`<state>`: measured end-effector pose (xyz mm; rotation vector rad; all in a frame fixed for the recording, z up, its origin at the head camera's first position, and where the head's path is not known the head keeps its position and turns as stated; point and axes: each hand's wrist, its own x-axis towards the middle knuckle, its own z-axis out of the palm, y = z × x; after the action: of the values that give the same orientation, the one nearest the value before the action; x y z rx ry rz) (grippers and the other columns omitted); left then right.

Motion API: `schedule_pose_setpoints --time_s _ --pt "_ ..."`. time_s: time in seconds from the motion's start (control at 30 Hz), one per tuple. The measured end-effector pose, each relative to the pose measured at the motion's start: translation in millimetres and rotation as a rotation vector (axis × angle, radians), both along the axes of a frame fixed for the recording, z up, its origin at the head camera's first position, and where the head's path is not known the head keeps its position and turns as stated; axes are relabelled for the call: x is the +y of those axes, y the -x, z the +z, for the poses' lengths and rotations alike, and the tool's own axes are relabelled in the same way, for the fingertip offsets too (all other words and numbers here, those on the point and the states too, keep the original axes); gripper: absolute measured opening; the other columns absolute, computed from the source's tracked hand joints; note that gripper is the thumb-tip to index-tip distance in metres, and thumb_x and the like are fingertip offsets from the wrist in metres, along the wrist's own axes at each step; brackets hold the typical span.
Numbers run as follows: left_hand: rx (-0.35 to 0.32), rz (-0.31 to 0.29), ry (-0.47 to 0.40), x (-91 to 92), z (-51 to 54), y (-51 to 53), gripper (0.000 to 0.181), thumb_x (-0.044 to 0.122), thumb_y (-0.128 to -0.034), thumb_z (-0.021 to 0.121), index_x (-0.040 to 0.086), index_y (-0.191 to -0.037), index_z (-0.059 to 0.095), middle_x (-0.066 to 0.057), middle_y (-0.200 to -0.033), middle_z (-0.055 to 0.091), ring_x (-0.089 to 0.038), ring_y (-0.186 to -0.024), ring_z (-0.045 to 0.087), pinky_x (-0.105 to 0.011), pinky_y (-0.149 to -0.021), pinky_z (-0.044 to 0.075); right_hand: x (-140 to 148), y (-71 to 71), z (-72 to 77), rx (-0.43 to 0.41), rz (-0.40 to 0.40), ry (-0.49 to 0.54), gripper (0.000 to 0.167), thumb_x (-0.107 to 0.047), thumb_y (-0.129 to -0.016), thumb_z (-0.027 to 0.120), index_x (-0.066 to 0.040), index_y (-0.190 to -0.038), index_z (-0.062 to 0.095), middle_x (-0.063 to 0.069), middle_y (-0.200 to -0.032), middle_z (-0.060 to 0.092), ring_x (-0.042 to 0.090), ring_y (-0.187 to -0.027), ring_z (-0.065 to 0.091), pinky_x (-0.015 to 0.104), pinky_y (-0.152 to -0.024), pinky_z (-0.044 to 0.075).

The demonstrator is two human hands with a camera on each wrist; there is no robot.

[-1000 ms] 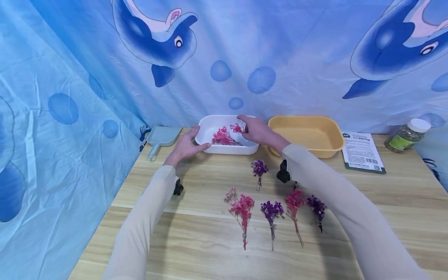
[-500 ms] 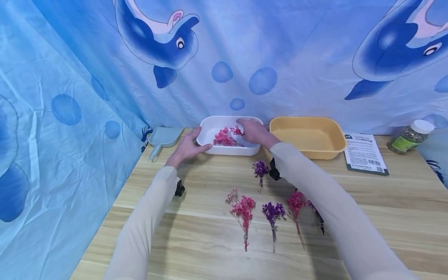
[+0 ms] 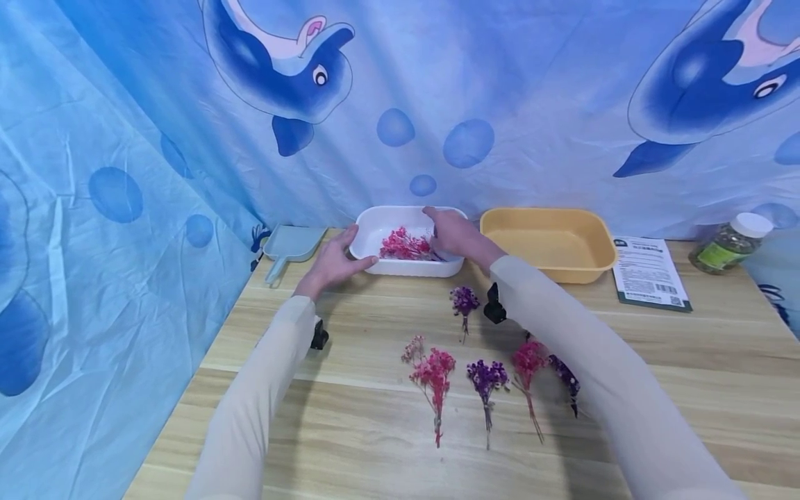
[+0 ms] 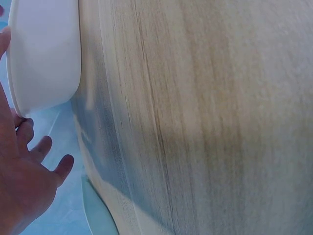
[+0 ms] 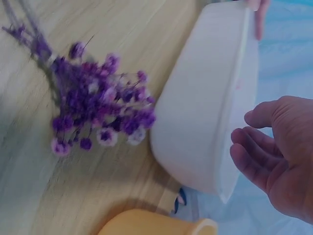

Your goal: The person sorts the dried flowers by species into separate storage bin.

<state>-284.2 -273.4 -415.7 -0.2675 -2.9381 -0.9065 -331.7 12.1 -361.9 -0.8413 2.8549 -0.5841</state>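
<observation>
A white plastic basin [image 3: 406, 268] stands at the back of the wooden table, with pink dried flower sprigs [image 3: 403, 244] lying inside. My left hand [image 3: 333, 262] grips its left end, thumb at the near rim and fingers round the far side. My right hand [image 3: 461, 235] is over the right end of the basin. The right wrist view shows its thumb and fingers loosely bent, a gap between them and no stem visible there. A purple dried flower bunch [image 5: 98, 103] lies on the table just in front of the basin.
Two pink bunches [image 3: 435, 375] [image 3: 529, 361] and two purple bunches [image 3: 487, 380] [image 3: 565, 375] lie nearer the front. A yellow basin [image 3: 581, 275], a printed packet [image 3: 650, 271] and a lidded jar [image 3: 728, 243] stand rightward. A small dustpan [image 3: 292, 243] lies at the left, before a blue curtain [image 3: 400, 83].
The pink sprig raised in my right hand has gone down among the others in the white basin. My right hand stays over that end, while my left hand keeps its place.
</observation>
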Motion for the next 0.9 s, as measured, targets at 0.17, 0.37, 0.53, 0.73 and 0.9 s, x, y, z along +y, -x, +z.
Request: schedule_pose_setpoints --time_s 0.17,0.37,0.53,0.73,0.9 --pt "-0.006 -0.009 -0.008 0.1 -0.3 0.8 0.103 0.053 -0.0845 0.075 0.003 -0.157 0.022 -0.016 -0.163 0.021 -0.037 -0.148 0.020 -0.050 -0.119 0.018 11.6 -20.0 12.2 0.004 -0.034 0.193 0.064 -0.006 -0.092 0.065 0.003 -0.149 0.037 0.013 -0.097 0.068 0.026 -0.083 0.065 0.036 -0.072 0.057" --pt "-0.020 -0.024 -0.019 0.7 2.0 2.1 0.105 0.054 -0.0840 0.075 0.003 -0.158 0.020 -0.015 -0.164 0.019 -0.034 -0.149 0.018 -0.048 -0.120 0.016 30.4 -65.8 18.0 -0.005 -0.094 0.400 0.049 -0.011 -0.091 0.069 0.010 -0.133 0.054 0.013 -0.086 0.069 0.024 -0.075 0.066 0.038 -0.072 0.057" --pt "-0.008 -0.027 -0.038 -0.6 4.3 2.0 0.104 0.051 -0.0837 0.077 0.002 -0.157 0.022 -0.016 -0.163 0.020 -0.034 -0.149 0.019 -0.048 -0.120 0.017 41.8 -102.9 12.8 -0.065 -0.092 0.422 0.045 -0.013 -0.091 0.071 0.010 -0.128 0.058 0.008 -0.080 0.068 0.019 -0.064 0.063 0.035 -0.062 0.056" --pt "-0.011 -0.035 -0.017 -1.1 0.4 1.8 0.104 0.053 -0.0839 0.076 0.003 -0.157 0.022 -0.016 -0.163 0.020 -0.034 -0.149 0.019 -0.048 -0.120 0.017 49.7 -136.4 -1.2 -0.117 -0.074 0.415 0.048 -0.015 -0.089 0.074 0.008 -0.128 0.058 0.003 -0.079 0.068 0.014 -0.060 0.061 0.031 -0.055 0.054" --pt "-0.007 -0.021 -0.036 -1.2 -0.9 1.2 0.103 0.052 -0.0841 0.077 0.003 -0.157 0.023 -0.016 -0.163 0.021 -0.034 -0.149 0.019 -0.048 -0.120 0.017 53.5 -159.9 -11.4 -0.145 -0.044 0.418 0.050 -0.011 -0.088 0.076 0.010 -0.128 0.055 0.001 -0.076 0.066 0.014 -0.060 0.062 0.027 -0.053 0.055"
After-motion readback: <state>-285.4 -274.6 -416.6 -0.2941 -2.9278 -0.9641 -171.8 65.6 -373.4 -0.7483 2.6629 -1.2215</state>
